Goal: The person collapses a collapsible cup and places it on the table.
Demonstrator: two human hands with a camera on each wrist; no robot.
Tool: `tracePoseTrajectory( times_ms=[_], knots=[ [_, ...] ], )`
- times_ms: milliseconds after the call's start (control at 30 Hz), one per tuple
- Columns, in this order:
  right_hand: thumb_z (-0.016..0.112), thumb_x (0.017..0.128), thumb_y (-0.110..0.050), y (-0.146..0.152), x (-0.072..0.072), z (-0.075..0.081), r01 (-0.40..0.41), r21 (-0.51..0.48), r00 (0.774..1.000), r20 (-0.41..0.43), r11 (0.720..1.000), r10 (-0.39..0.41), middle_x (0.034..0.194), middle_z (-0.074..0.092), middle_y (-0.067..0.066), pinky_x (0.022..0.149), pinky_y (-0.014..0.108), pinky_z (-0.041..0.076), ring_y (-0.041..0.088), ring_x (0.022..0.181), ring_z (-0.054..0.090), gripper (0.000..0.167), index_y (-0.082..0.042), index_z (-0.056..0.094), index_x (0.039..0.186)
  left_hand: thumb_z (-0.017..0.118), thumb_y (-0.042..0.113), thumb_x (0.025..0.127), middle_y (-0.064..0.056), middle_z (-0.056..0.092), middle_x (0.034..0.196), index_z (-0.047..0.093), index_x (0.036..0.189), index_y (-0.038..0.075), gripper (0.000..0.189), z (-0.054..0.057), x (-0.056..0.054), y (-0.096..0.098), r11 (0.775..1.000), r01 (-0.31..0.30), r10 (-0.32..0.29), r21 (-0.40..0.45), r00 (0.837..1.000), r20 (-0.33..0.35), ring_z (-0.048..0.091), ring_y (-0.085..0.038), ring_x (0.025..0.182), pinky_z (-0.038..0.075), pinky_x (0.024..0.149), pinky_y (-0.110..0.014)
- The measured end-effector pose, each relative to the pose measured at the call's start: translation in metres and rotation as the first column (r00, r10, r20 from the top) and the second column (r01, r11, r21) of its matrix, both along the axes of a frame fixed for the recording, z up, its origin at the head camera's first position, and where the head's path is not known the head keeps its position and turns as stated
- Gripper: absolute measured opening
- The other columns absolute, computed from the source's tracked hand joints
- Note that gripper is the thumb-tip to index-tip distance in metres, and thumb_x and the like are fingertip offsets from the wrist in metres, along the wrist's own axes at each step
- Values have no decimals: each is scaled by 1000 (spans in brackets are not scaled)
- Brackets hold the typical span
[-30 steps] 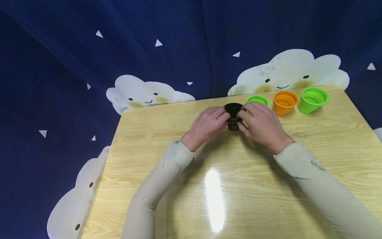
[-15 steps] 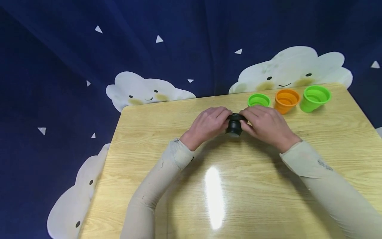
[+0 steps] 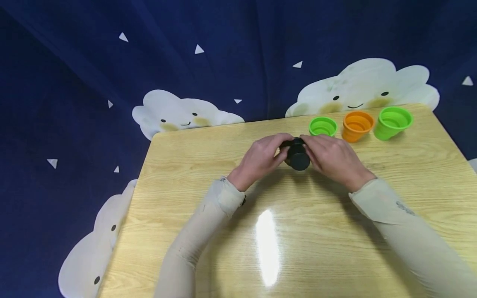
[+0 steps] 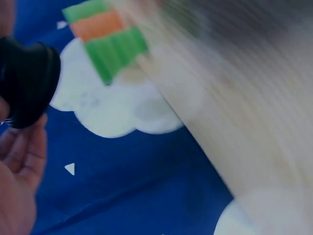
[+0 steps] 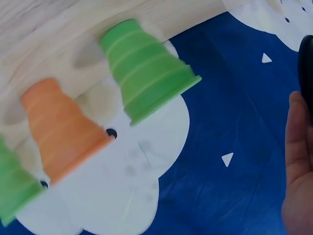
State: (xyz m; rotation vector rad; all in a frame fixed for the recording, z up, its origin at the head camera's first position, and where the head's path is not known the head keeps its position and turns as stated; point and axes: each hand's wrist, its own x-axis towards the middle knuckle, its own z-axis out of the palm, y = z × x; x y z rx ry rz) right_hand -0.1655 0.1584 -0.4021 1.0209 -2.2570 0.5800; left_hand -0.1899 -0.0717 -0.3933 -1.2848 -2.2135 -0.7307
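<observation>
Between both hands, over the far middle of the table, is a black collapsible cup [image 3: 299,160], its round base tipped toward the head camera. My left hand [image 3: 261,156] grips its rim from the left, thumb beneath. On the opposite side, my right hand [image 3: 333,159] holds the rim with curled fingers. The left wrist view shows the cup's black stepped wall [image 4: 30,81] at the left edge, fingers around it. Only a sliver of the black rim [image 5: 307,73] enters the right wrist view, beside my fingers. The cup's mouth is hidden.
Along the table's back edge, right of the hands, stand a small green cup [image 3: 322,126], an orange cup [image 3: 357,126] and a larger green cup [image 3: 392,122], mouths upward. A dark blue curtain [image 3: 223,74] with clouds hangs behind the wooden table [image 3: 179,165].
The black cup has tilted: its mouth showed a second ago, and now its base faces the head camera. Its lower part stands out further from the rim. Both hands keep their grip.
</observation>
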Motion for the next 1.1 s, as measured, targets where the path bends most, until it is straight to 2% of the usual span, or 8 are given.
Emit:
tracePoseTrajectory(
  times_ms=[100,233,333,433,567,800,933,1100],
  knots=[
    [68,92,1,-3,0,1,32,-84,997,77,996,-26,98,71,22,72,54,59,38,83,69,26,7,65,117,67,6,96,-6,73,94,63,110,3,15,0,1,4,981,-5,-43,192,969,243,66,-9,84,56,75,-23],
    [70,89,8,-8,1,3,88,-229,979,201,969,-41,97,73,20,74,49,59,33,82,70,26,7,69,115,71,4,94,-9,74,99,70,105,1,12,-1,4,4,907,-38,-189,420,854,485,68,-10,88,60,75,-30],
    [70,88,9,-10,1,3,150,-312,958,282,938,-60,91,74,19,67,32,56,29,76,70,24,7,72,112,73,-3,90,-15,72,110,73,104,-6,14,-4,8,1,844,-54,-307,533,767,563,68,-16,100,60,81,-38],
    [71,86,10,-9,-1,3,203,-365,933,353,909,-66,90,74,20,65,16,48,28,74,70,26,8,72,112,76,-12,83,-22,67,120,74,101,-11,17,-4,15,-1,809,-47,-383,586,715,585,65,-21,110,59,83,-48],
    [73,85,8,-8,-2,3,238,-400,913,404,885,-62,92,74,19,66,8,44,26,75,68,28,7,72,112,78,-18,77,-29,65,116,73,93,-14,18,7,28,3,814,-21,-377,581,743,554,66,-27,103,59,78,-53],
    [68,89,7,-12,-4,2,251,-380,903,424,890,-73,92,74,19,67,7,45,28,79,70,23,8,71,112,83,-12,75,-22,68,94,74,82,-8,11,15,37,10,890,-55,-153,453,899,411,67,-25,78,60,68,-30],
    [64,94,2,-14,-4,3,261,-386,902,424,885,-81,89,73,17,66,8,46,25,76,69,19,7,72,111,81,-11,78,-21,68,92,74,83,-8,9,14,37,14,878,-133,-71,460,914,400,66,-28,80,61,67,-38],
    [70,94,-6,-15,-3,4,295,-458,878,476,839,-48,87,73,10,63,12,49,12,73,65,17,2,71,110,76,-12,82,-23,67,92,71,84,-9,6,14,36,20,818,-231,-33,526,895,445,67,-32,77,61,69,-43]
  ],
)
